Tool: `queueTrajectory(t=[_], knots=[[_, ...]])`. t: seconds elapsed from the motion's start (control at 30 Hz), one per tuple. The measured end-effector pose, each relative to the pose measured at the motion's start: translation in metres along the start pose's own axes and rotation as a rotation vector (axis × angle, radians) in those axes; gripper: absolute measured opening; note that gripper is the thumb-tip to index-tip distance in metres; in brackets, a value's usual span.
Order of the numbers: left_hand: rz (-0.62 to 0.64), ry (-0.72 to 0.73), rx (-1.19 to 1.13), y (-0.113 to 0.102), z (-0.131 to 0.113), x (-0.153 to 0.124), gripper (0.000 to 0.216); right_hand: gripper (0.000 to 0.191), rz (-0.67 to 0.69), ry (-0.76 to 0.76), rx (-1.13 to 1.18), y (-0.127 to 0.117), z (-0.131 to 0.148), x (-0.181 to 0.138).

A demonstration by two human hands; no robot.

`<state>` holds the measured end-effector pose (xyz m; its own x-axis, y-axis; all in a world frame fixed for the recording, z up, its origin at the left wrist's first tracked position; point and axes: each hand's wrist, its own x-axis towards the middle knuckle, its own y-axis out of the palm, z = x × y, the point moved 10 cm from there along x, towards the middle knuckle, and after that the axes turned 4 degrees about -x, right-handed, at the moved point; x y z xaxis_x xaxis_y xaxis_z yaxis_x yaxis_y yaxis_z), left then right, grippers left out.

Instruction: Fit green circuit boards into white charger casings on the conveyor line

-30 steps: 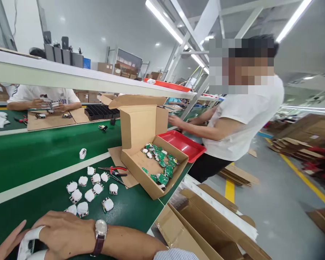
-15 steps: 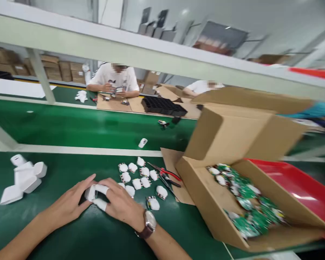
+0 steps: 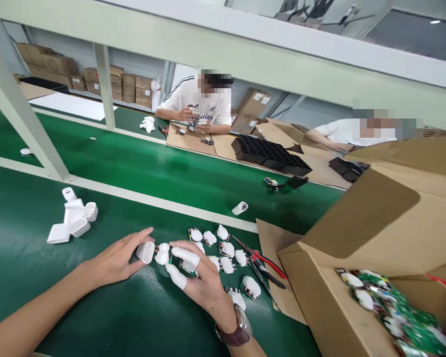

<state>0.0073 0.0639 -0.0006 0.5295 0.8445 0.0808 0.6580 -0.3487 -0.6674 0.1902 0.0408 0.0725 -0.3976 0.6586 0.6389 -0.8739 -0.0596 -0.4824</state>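
Between thumb and fingers my left hand [image 3: 124,255] grips a white plastic charger housing [image 3: 146,252], its open end turned to the right. My right hand [image 3: 198,277], with white finger cots on thumb and forefinger, pinches a small circuit board [image 3: 163,254] coated in lumps of white compound. The board is just right of the housing, with a narrow gap between them. Several similar boards [image 3: 226,249] lie on the green table behind and right of my right hand, some partly hidden by it. More white housings [image 3: 79,227] are piled to the left.
Red-handled pliers [image 3: 269,264] and tweezers rest by a cardboard sheet [image 3: 278,238]. At right stands a cardboard box [image 3: 319,292] holding several boards. A white charger [image 3: 240,208] lies beyond the table rail [image 3: 163,204]. Two people sit opposite, near black trays [image 3: 269,154].
My hands have drawn apart, and the board now shows beside the housing's open end. The camera view has swung left, so the surroundings appear further right.
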Motion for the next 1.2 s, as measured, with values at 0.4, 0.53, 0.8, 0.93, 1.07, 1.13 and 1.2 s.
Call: queueTrajectory(t=[0.4, 0.53, 0.8, 0.93, 1.07, 1.13, 1.2], knots=[[-0.120, 0.192, -0.006, -0.004, -0.023, -0.006, 0.088, 0.074, 0.067, -0.182, -0.049, 0.022, 0.011, -0.007], [-0.115, 0.188, -0.009, -0.005, -0.023, -0.006, 0.085, 0.069, 0.095, -0.202, -0.107, 0.025, 0.013, -0.009], [-0.072, 0.126, -0.042, -0.004, -0.023, -0.004, 0.081, 0.068, 0.164, -0.155, -0.138, 0.026, 0.014, -0.005], [-0.058, 0.110, -0.041, -0.001, -0.020, -0.003, 0.081, 0.064, 0.185, -0.134, -0.143, 0.026, 0.013, -0.003], [-0.048, 0.089, -0.045, 0.003, -0.016, -0.003, 0.081, 0.060, 0.183, -0.143, -0.158, 0.026, 0.014, -0.002], [-0.037, 0.077, -0.059, 0.007, -0.015, -0.003, 0.079, 0.057, 0.197, -0.147, -0.174, 0.028, 0.015, -0.002], [-0.013, 0.063, -0.091, 0.012, -0.014, -0.003, 0.077, 0.050, 0.235, -0.132, -0.198, 0.033, 0.014, -0.003]])
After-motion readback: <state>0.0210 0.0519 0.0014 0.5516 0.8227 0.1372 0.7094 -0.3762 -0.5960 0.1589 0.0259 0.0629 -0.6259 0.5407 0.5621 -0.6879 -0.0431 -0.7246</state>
